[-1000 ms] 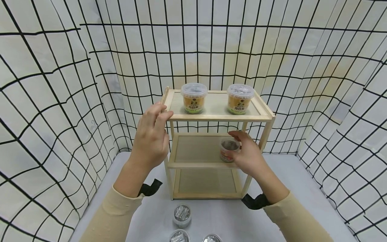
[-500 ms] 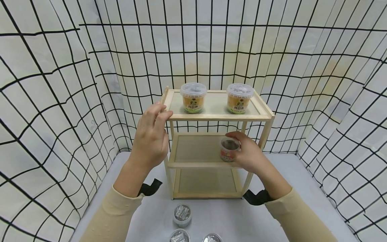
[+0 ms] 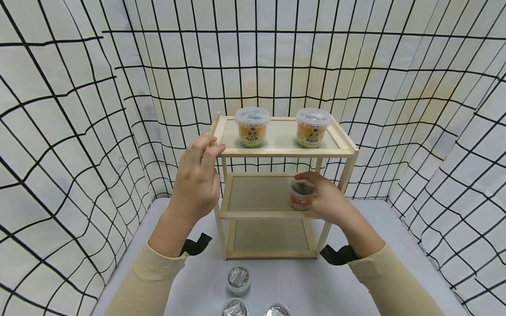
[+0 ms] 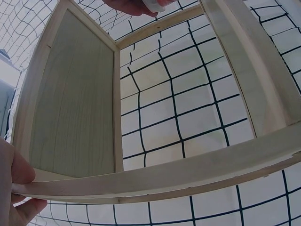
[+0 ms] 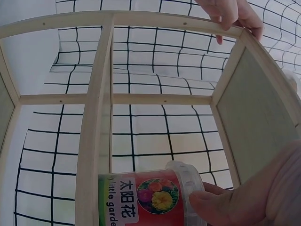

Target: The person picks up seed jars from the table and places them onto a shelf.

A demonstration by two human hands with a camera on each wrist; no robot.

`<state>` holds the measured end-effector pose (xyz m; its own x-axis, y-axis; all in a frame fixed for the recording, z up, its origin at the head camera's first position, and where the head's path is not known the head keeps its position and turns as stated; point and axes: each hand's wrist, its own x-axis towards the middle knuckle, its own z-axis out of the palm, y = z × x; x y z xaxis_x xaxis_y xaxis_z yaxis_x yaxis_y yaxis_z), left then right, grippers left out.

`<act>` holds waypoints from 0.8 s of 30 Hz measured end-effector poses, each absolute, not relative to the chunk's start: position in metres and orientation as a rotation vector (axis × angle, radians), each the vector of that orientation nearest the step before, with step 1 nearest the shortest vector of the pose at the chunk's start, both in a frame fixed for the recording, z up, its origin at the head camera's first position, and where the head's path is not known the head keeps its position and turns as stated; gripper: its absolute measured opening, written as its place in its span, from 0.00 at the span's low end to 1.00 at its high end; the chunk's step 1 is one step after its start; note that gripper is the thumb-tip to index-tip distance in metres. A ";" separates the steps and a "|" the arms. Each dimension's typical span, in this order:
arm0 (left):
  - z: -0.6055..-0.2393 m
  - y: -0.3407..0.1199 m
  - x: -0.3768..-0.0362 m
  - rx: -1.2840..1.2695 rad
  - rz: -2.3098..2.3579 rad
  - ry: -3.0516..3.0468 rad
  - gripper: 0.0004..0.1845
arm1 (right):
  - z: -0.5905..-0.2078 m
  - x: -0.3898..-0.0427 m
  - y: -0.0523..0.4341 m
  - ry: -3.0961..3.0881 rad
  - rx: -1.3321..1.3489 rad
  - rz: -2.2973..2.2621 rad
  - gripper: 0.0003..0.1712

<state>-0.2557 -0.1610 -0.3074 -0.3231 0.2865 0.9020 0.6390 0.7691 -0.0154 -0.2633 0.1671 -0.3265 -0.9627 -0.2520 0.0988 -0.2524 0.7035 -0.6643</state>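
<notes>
My left hand (image 3: 196,182) grips the front left corner of a light wooden three-tier shelf rack (image 3: 276,152); in the left wrist view its thumb and fingertips (image 4: 21,172) lie on both sides of the rail. On the right part of the middle shelf stands a small clear plastic tub (image 3: 299,201), upright, and my right hand (image 3: 330,199) holds it by its right side. The right wrist view shows its red label with flowers (image 5: 160,195) and the thumb (image 5: 211,205) at the lid's rim.
Two lidded tubs with orange labels, one left (image 3: 253,129) and one right (image 3: 312,131), stand on the top shelf. Several more tubs, one nearest the rack (image 3: 238,281), stand on the pale tabletop (image 3: 316,289) in front. White walls with black grid lines (image 3: 257,66) enclose the space.
My right hand has shifted slightly to the right along the middle shelf with the red-labelled tub. My left hand stays on the rack's corner.
</notes>
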 end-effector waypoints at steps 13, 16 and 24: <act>-0.307 -0.161 -0.255 -0.701 -0.434 -1.927 0.26 | -0.326 -0.265 0.170 -2.905 0.481 1.169 0.41; -0.307 -0.161 -0.255 -0.701 -0.431 -1.927 0.26 | -0.326 -0.265 0.170 -2.905 0.476 1.187 0.41; -0.307 -0.161 -0.255 -0.701 -0.423 -1.923 0.26 | -0.325 -0.262 0.170 -2.901 0.469 1.201 0.41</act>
<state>-0.2545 -0.1614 -0.3066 -0.3282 0.2865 0.9001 0.6374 0.7704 -0.0128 -0.2623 0.1703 -0.3251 -0.9558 -0.2825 0.0819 -0.2577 0.6699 -0.6963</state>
